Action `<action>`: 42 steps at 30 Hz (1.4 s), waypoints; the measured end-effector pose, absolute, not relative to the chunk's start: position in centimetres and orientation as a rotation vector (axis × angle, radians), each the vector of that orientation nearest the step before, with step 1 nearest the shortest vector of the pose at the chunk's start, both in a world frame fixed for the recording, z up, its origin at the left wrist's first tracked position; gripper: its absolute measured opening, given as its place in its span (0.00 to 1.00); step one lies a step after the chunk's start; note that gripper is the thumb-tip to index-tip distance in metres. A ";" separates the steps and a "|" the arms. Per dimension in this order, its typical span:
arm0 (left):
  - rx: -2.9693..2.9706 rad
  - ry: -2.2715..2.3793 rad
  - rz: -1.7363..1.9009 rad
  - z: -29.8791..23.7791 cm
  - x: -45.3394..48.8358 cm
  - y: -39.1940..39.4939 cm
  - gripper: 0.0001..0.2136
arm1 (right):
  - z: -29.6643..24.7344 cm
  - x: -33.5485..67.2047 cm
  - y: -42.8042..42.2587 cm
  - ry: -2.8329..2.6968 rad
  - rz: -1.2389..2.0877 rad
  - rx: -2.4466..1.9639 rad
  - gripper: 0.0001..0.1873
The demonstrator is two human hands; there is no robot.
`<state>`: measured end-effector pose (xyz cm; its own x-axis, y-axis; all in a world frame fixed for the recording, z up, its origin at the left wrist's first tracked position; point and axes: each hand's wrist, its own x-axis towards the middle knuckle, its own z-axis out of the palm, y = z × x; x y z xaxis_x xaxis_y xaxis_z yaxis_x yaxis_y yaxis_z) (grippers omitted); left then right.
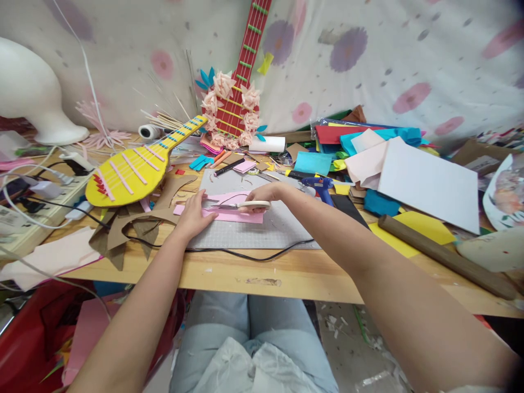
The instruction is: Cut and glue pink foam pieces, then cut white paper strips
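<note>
My right hand point(262, 195) is closed around the pale handles of a pair of scissors point(230, 206), whose blades point left across a pink sheet point(245, 216). How far the blades are apart is hard to see. Flat on the left end of the sheet lies my left hand point(194, 215), its thumb spread away from the other fingers. Under the pink sheet is a grey cutting mat point(282, 232) with a grid. A black marker point(229, 167) and small pink paper pieces point(244, 166) lie just beyond the hands.
A yellow paper lute point(126, 176) stands left, a red flower-trimmed one point(231, 112) behind. A blue glue gun point(323, 188) is right of the mat. A black cable point(245, 255) crosses the front. Paper sheets, a white board point(429, 183) and a brown tube point(442, 255) lie right.
</note>
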<state>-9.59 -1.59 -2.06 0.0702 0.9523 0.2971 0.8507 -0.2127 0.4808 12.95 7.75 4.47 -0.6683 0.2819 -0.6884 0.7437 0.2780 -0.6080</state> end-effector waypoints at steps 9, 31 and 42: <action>2.155 1.839 0.858 -2.2 -9.6 -1.5 0.36 | 5.9 12.1 8.8 2.047 -1.210 0.974 0.31; 2.266 1.719 0.530 -1.0 -9.2 -1.4 0.31 | 6.6 12.0 10.3 2.004 -1.118 0.907 0.32; 2.289 1.714 0.454 -0.4 -8.9 -1.0 0.32 | 6.2 12.1 10.3 2.057 -1.137 0.929 0.32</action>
<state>-8.92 -1.05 -0.44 0.2615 0.9600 0.0999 0.8836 -0.2798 0.3754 12.09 10.29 6.23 -0.5717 0.2846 -0.7696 0.8030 0.3865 -0.4536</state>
